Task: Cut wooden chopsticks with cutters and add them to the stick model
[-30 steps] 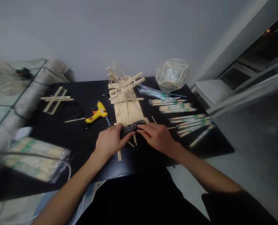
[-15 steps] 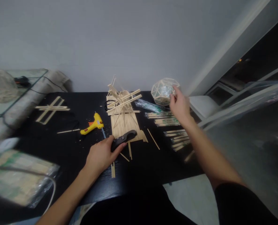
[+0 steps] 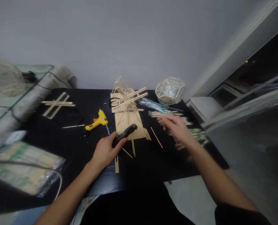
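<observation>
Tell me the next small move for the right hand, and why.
Probably lower the right hand to the single thin, pale wooden stick right of the slatted pale wooden panel: it lies loose on the flat black table, near that hand, while the left hand grips the dark plier-like tool. Whether the right hand holds anything is too blurred to tell.

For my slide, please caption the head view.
Left hand holding a dark plier-shaped tool; right hand near pale wooden sticks in clear plastic.

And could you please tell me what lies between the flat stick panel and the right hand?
In the head view, short sticks fan out beside the panel, then one loose stick lies nearer the right hand.
</observation>
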{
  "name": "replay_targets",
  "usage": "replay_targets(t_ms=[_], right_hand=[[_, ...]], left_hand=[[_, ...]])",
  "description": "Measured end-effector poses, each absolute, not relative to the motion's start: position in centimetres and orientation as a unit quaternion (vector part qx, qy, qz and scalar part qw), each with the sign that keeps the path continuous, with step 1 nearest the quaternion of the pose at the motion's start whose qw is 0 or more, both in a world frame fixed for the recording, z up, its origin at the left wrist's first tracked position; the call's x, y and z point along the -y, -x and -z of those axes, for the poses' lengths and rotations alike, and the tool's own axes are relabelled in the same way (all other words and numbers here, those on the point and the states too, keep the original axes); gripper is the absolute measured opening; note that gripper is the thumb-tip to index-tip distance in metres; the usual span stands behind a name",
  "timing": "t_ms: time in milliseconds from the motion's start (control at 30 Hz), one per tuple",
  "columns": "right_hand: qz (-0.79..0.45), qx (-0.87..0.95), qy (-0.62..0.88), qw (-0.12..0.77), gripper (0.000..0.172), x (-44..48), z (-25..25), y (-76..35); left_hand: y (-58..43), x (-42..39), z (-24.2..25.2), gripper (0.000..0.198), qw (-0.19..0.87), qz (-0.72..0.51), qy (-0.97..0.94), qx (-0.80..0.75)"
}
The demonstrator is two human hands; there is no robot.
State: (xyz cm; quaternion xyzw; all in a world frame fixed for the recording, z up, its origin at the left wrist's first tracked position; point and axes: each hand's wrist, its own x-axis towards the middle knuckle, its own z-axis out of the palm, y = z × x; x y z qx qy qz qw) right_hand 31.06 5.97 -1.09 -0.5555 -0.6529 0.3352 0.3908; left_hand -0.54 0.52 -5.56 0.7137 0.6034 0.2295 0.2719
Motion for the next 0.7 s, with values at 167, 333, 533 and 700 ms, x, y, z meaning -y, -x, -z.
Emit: replay_targets(t_ms=[167, 333, 533, 700], right_hand=[[-0.451, 0.583, 0.508, 0.445, 0.03, -5.3, 1.0, -28.9], [-0.578, 0.475, 0.481, 0.457, 0.032, -5.6, 2.3, -28.0], [-0.601, 0.463, 0.482, 0.438, 0.033, -4.8, 3.1, -28.1], [-0.573, 0.547, 0.491, 0.362, 0.033, -4.3, 3.3, -28.7]], left_hand=[[0.9, -0.6, 6.5, 0.044, 0.354, -0.323, -0.683, -0.551], [0.6, -0.4, 7.1, 0.048, 0.435, -0.352, -0.636, -0.531], [-0.2, -0.2, 6.7, 0.044, 0.471, -0.373, -0.591, -0.538], [0.2, -0.6, 7.2, 0.044, 0.419, -0.425, -0.555, -0.579]])
